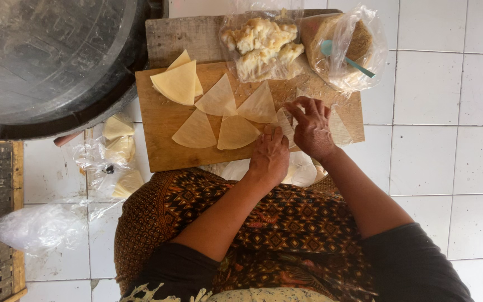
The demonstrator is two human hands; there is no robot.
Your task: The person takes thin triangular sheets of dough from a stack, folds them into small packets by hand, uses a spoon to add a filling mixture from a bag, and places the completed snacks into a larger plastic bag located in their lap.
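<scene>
Batik-clad lap (264, 223) below; both hands, left hand (269, 156) and right hand (312, 126), pinch one triangular wrapper (284, 124) over the cutting board (163, 148) at centre frame, folding it.

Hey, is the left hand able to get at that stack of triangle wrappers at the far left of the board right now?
Probably yes. The left hand rests at the board's near edge, and only flat single wrappers lie between it and the stack of triangle wrappers; nothing upright blocks the way across the wooden board.
</scene>
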